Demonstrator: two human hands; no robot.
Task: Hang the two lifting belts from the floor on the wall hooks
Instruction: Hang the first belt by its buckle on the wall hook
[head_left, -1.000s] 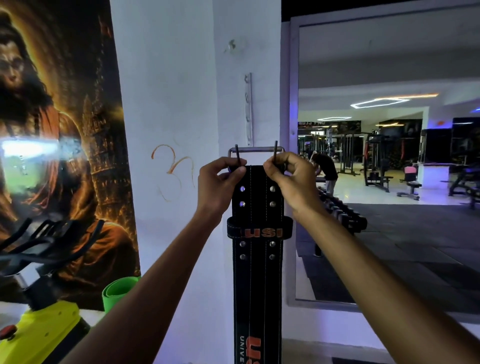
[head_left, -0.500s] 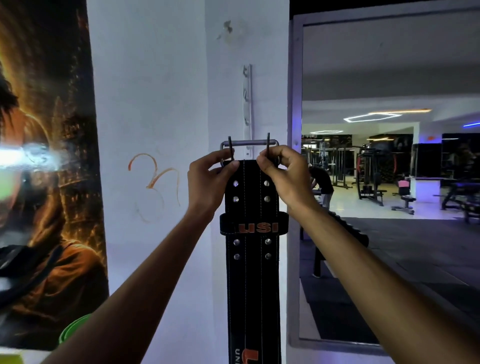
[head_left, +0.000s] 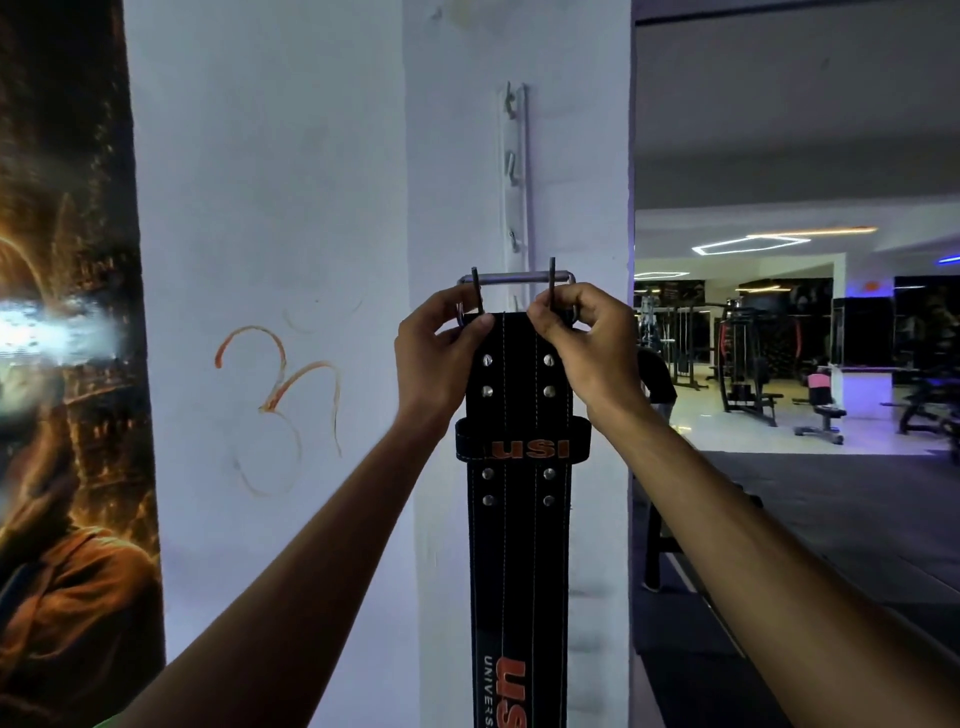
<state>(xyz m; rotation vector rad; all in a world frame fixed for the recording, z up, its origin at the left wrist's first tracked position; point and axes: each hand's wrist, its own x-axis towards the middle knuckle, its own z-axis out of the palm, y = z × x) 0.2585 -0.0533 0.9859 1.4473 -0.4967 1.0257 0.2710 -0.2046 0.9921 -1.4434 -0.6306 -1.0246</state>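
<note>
Belt (head_left: 519, 519) hangs mid-frame vs. white wall, held up by both hands. Left hand (head_left: 436, 353) & right hand (head_left: 587, 343) each pinched shut on belt's top corners, prob. to keep buckle (head_left: 517, 278) level w/ hook strip (head_left: 514, 171) just above center. Buckle sits below the lowest clearly visible hook, not yet hung.

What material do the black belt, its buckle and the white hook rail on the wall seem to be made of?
Black lifting belt: probably leather or a stiff synthetic, matte, with pale stitch lines and shiny rivets. Grey buckle frame: metal, judging by its dull sheen and thin straight bar with two dark prongs. White hook rail: likely painted metal; too small to be sure.
</note>
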